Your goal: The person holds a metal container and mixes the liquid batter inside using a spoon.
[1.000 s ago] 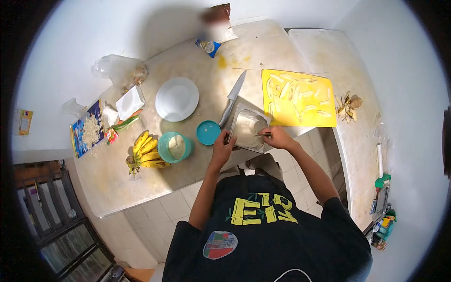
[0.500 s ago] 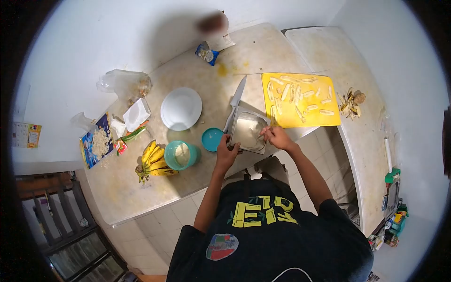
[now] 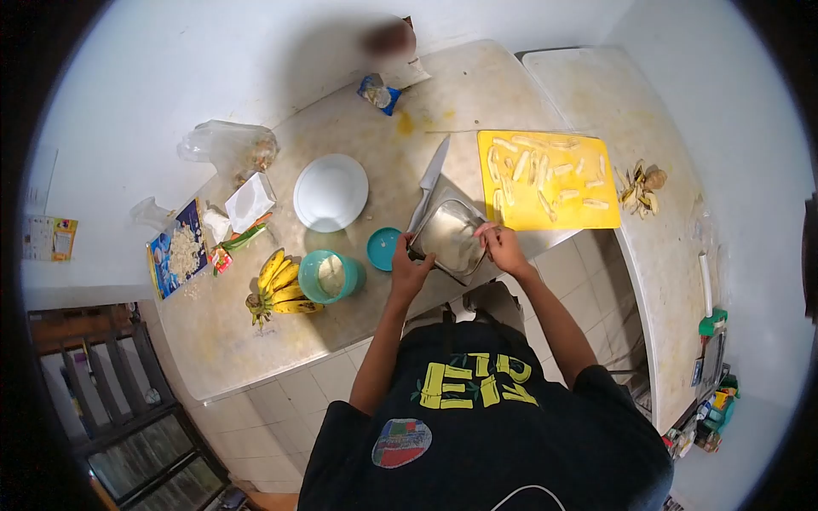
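My left hand [image 3: 412, 266] grips the left edge of a rectangular metal pan [image 3: 464, 274] holding a pale, creamy batter [image 3: 447, 237]. The pan sits near the table's front edge, turned at an angle. Over its right side, my right hand [image 3: 504, 249] is closed in a pinch above the batter; what its fingers hold is too small to make out. A knife [image 3: 433, 175] lies just behind the pan, its blade pointing away. Close to my left hand is a small teal lid or shallow dish [image 3: 383, 249].
A yellow cutting board [image 3: 588, 218] with several banana slices lies right, with peels [image 3: 641, 192] beyond it. Leftward are a white plate [image 3: 331, 192], a teal tub [image 3: 342, 278] with pale contents, bananas [image 3: 277, 283], a white box [image 3: 250, 202] and a blue packet [image 3: 379, 94].
The pan has turned slightly, its front edge shifting down and right. My right hand stays pinched over it, moving only a little. My left hand keeps its hold on the pan.
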Tool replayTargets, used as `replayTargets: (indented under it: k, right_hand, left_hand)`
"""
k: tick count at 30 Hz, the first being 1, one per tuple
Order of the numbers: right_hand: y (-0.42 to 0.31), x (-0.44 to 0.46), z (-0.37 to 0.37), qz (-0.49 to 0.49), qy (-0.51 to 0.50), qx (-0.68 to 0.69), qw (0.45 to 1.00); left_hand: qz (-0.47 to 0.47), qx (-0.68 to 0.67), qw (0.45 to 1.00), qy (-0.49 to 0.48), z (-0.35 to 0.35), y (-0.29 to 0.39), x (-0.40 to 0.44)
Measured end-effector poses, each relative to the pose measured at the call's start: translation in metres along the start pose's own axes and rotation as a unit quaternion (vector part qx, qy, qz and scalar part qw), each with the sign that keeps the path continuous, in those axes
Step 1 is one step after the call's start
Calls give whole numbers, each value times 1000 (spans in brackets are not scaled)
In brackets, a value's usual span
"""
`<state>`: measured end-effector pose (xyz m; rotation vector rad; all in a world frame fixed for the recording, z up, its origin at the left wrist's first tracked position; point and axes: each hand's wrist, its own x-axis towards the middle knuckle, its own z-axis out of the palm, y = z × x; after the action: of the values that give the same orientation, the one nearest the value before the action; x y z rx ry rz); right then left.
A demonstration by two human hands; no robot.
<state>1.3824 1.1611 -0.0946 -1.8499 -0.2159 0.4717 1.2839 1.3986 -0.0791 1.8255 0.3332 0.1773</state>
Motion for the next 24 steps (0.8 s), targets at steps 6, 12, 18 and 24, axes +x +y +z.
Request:
replayTargets:
  k: [6, 12, 18, 24]
  right_hand:
    - [-2, -4, 2, -2, -64, -47, 997]
    - [-1, -11, 11, -71, -53, -95, 992]
    - [10, -8, 13, -57, -85, -141, 985]
    - [16, -10, 12, -72, -74, -115, 988]
  left_hand:
    - [-22, -38, 999, 25, 2, 1, -4]
    - [-38, -111, 992, 47, 8, -5, -2]
    - [-54, -129, 990, 16, 9, -13, -2]
    - [-58, -159, 985, 28, 8, -9, -6]
